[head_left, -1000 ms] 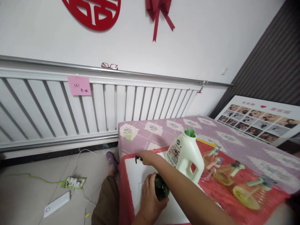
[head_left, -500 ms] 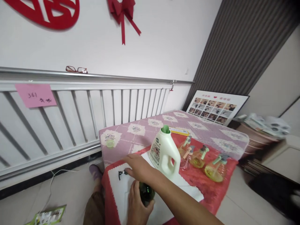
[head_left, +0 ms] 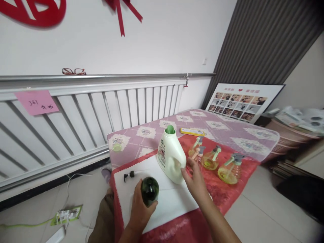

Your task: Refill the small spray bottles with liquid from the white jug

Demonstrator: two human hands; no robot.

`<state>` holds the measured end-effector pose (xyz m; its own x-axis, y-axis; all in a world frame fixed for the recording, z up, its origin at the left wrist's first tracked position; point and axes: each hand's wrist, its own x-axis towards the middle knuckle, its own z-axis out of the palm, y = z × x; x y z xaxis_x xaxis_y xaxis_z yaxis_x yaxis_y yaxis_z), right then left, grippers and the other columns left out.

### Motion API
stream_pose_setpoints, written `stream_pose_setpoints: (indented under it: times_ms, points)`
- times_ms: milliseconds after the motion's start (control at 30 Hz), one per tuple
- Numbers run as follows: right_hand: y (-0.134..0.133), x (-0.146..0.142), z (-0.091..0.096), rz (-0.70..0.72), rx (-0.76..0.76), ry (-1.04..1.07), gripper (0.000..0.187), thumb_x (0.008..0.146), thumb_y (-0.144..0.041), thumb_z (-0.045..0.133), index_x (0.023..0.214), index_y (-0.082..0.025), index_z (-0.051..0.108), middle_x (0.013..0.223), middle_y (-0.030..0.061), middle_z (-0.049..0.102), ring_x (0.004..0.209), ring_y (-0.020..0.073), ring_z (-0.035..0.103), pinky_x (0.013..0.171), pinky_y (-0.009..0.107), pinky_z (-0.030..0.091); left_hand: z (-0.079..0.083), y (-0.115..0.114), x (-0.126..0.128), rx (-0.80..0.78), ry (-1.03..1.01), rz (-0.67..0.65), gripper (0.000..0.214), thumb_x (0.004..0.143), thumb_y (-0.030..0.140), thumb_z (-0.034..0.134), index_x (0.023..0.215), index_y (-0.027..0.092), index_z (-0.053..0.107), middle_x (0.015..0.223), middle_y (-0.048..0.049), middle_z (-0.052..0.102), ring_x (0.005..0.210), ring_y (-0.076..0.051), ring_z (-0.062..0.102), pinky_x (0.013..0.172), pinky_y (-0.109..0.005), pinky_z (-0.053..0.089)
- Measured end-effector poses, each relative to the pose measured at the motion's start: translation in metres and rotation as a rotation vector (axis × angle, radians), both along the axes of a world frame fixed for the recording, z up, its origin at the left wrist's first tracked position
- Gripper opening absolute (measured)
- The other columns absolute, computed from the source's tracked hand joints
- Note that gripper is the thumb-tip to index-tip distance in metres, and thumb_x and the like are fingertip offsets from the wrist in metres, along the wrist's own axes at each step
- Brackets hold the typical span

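Note:
My left hand (head_left: 140,210) is wrapped round a dark green bottle (head_left: 150,189), seen from above over a white sheet (head_left: 164,206). On that sheet, left of the bottle, lies a black pump head (head_left: 129,175). A pale green detergent jug (head_left: 171,156) stands upright behind the bottle, its mouth uncapped with a green spout inside. My right hand (head_left: 196,180), fingers apart, is beside the jug's handle; whether a fingertip touches it I cannot tell. A pale green cap (head_left: 117,147) lies at the table's far left.
Several clear spray bottles, one with yellow liquid (head_left: 229,172), stand on the red cloth (head_left: 220,199) to the right. A yellow-edged flat box (head_left: 192,131) lies behind the jug. A white radiator (head_left: 141,104) runs along the wall. Cables and a power strip (head_left: 56,234) lie on the floor.
My right hand has moved from above the pump head, across to the right, to the jug's handle. The pump head now lies uncovered. My left hand keeps hold of the green bottle.

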<state>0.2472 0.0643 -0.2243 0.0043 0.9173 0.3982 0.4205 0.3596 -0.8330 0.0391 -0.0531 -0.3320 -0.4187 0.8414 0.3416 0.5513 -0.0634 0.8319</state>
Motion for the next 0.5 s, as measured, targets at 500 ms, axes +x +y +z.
stream_pose_setpoints:
  times_ms: [500]
  points:
    - [0.035, -0.019, -0.004, 0.001, -0.186, 0.094, 0.038, 0.073, -0.048, 0.062, 0.097, -0.018, 0.061, 0.091, 0.0081, 0.071, 0.085, 0.0286, 0.065, 0.075, 0.039, 0.049, -0.010, 0.004, -0.001, -0.061, -0.010, 0.007, 0.099, 0.061, 0.020, 0.070, 0.145, 0.016, 0.019, 0.147, -0.0185, 0.037, 0.135, -0.031, 0.038, 0.111, -0.045, 0.034]
